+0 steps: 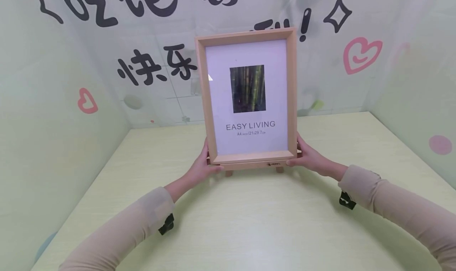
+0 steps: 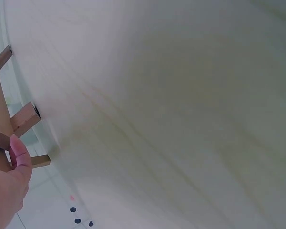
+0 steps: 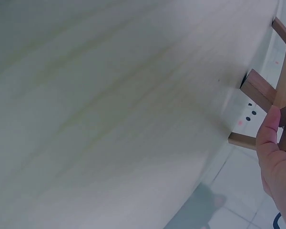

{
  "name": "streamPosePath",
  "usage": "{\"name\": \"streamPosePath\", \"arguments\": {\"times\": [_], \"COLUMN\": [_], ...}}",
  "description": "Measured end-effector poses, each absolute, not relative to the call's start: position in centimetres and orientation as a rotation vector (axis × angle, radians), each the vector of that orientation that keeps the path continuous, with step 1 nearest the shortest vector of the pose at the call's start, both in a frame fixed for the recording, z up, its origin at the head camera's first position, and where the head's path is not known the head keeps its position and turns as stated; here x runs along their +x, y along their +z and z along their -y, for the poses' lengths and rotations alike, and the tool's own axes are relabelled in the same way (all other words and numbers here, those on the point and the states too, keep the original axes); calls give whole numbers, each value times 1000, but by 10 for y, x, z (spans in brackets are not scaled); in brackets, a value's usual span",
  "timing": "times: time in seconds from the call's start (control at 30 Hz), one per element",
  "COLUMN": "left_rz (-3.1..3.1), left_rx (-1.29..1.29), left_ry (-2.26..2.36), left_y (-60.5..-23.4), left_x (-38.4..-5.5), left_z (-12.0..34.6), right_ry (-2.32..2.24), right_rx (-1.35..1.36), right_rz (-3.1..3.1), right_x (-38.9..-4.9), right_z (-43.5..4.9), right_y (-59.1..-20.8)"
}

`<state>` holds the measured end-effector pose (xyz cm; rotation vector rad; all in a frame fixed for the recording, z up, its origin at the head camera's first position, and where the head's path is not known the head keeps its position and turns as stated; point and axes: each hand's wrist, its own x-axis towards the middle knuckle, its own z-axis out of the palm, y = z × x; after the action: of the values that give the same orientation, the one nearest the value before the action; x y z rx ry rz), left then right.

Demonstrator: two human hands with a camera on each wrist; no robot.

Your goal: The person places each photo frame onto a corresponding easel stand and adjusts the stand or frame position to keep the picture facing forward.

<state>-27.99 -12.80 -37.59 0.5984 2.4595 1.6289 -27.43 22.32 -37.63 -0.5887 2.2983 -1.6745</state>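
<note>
A wooden picture frame (image 1: 291, 96) stands upright on the ledge of a small wooden easel (image 1: 246, 165), with a bamboo picture and the words EASY LIVING inside. My left hand (image 1: 201, 168) grips the easel at its lower left end, thumb in front, with the other fingers mostly behind the frame. At the opposite end my right hand (image 1: 315, 160) holds it the same way. Easel legs (image 2: 25, 119) show beside the left thumb in the left wrist view. In the right wrist view, my right thumb (image 3: 268, 129) lies against the ledge end, near another leg (image 3: 242, 140).
Beneath the easel is a pale wood-grain table (image 1: 256, 219). Behind it hangs a white backdrop (image 1: 160, 100) with black lettering and pink hearts. Pale green side panels (image 1: 39, 144) flank the table. A black wrist strap (image 1: 346, 200) hangs below the right cuff.
</note>
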Motion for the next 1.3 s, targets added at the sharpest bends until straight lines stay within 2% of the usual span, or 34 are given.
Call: {"name": "streamPosePath", "arguments": {"times": [1.3], "left_rz": [-2424], "left_rx": [616], "left_ry": [1626], "left_y": [-375], "left_x": [-287], "left_z": [140], "right_ry": [-1677], "right_rx": [-590], "right_rz": [-2276], "right_x": [-282], "right_z": [-211], "right_y": [-376]}}
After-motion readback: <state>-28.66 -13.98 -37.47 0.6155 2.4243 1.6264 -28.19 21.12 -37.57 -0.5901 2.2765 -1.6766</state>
